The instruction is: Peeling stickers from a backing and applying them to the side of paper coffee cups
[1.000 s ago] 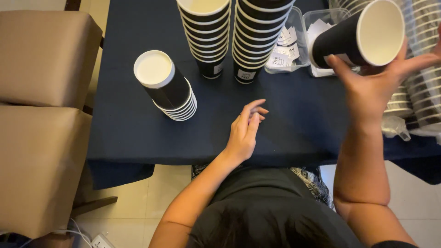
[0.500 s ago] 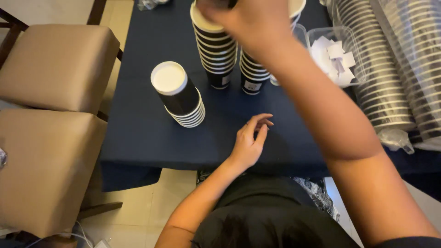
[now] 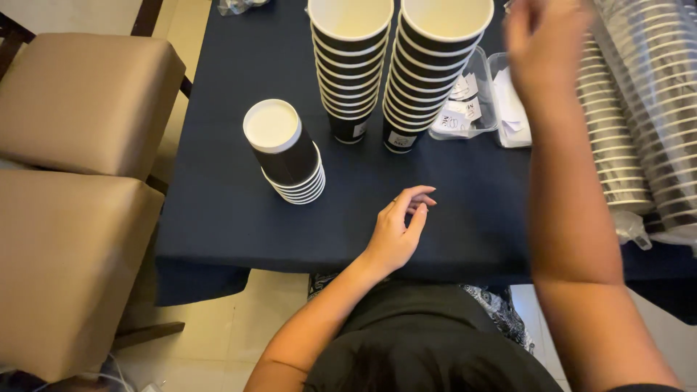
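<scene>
The person is sitting at the near edge of a bench (image 3: pixel 218 239) covered with a dark blue cloth. Their left hand (image 3: pixel 398 231) is resting on the cloth near that edge, palm down, fingers loosely curled and a little spread, gripping nothing. Their right hand (image 3: pixel 543 45) is raised above the far right part of the bench; it is blurred, the fingers appear loosely open, and nothing is showing in its grasp. It is hovering just right of the two tall cup stacks and over the clear plastic trays.

The left tall stack of black paper cups (image 3: pixel 350 69) and the right tall stack of black paper cups (image 3: pixel 428 72) are standing mouth up, side by side and almost touching, at the far middle of the bench, their white insides showing at the top. To the left and nearer, well apart from both hands, a short stack of upside-down black cups (image 3: pixel 284 152) is sitting with its white base facing up and white rims fanning out at the bottom, leaning slightly.

Right of the tall stacks, a clear plastic tray (image 3: pixel 465 109) is holding small white packets, and a second clear tray (image 3: pixel 508 101) beside it is holding white paper pieces. Along the right edge, long sleeves of stacked cups in clear wrap (image 3: pixel 639 109) are lying on the bench, running from far to near.

On the left of the bench, two tan padded chairs (image 3: pixel 80 181) are standing side by side on the pale tiled floor (image 3: pixel 218 319).
</scene>
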